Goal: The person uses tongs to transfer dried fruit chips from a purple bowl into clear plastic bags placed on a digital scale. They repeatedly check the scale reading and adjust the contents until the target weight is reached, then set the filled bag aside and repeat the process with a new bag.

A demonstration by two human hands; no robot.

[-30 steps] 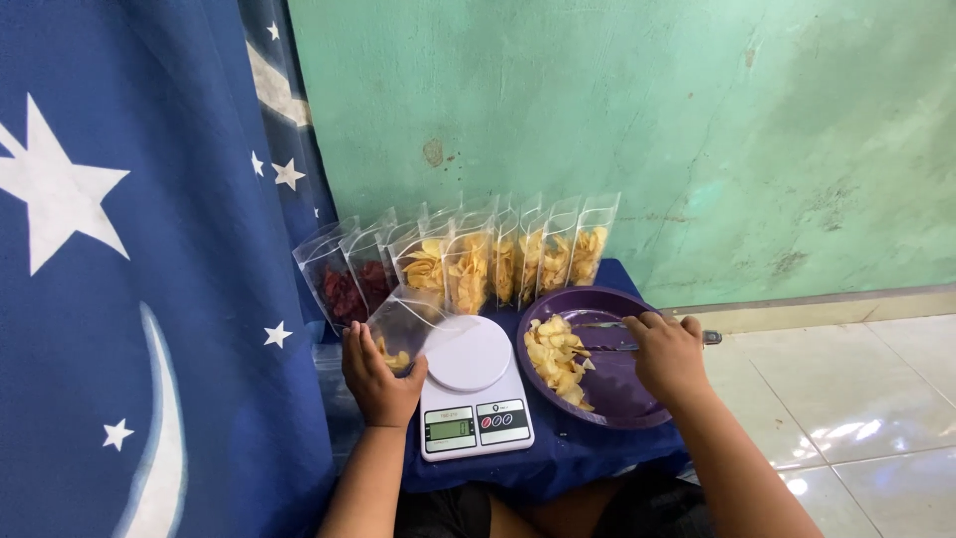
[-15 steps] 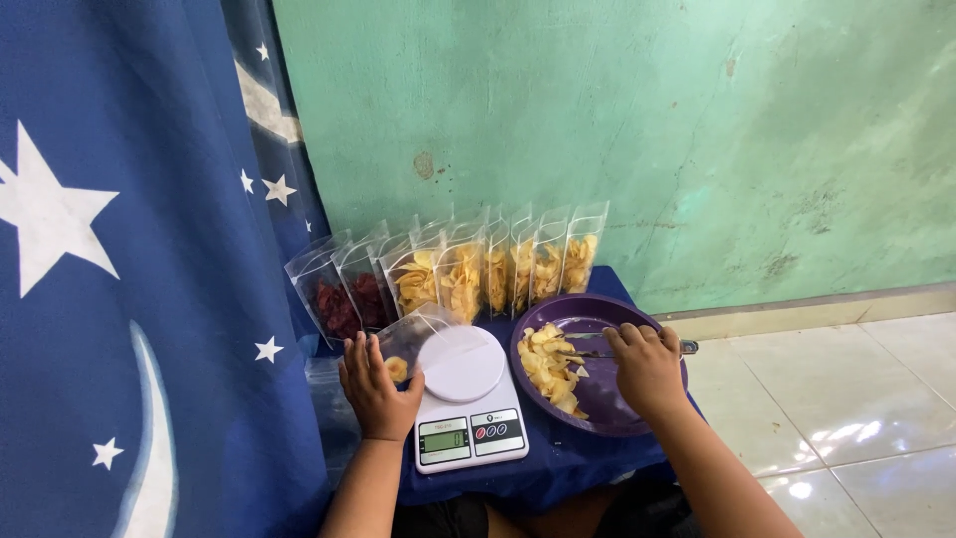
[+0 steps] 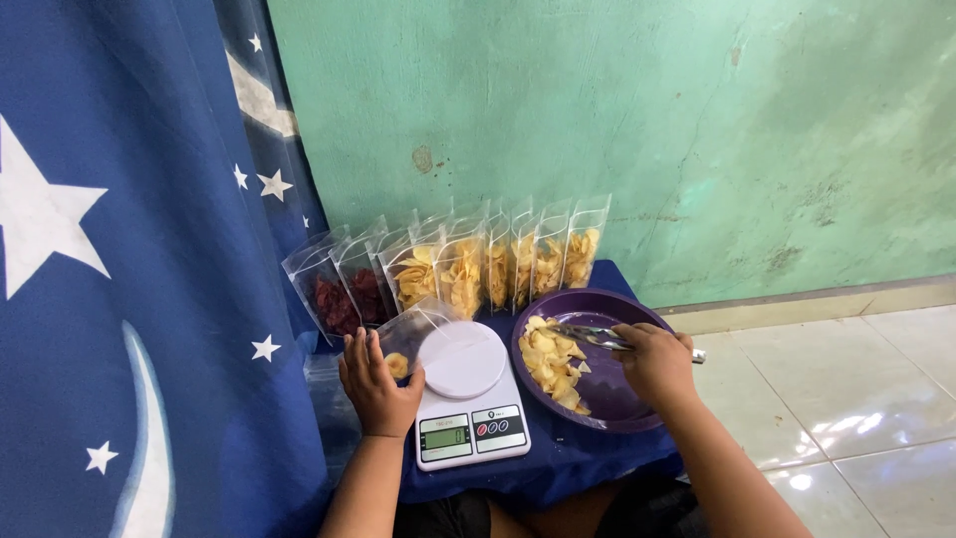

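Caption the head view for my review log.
Left hand holds a clear pouch beside a kitchen scale; right hand works metal tongs over chips in a purple plate.

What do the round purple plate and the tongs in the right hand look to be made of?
The round purple plate looks like glossy plastic: even colour and a soft sheen on its rim. The tongs in the right hand seem to be polished metal: silvery, with bright reflections.

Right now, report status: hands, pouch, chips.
Left hand holds clear pouch beside scale. Right hand grips metal tongs over chips in purple plate.
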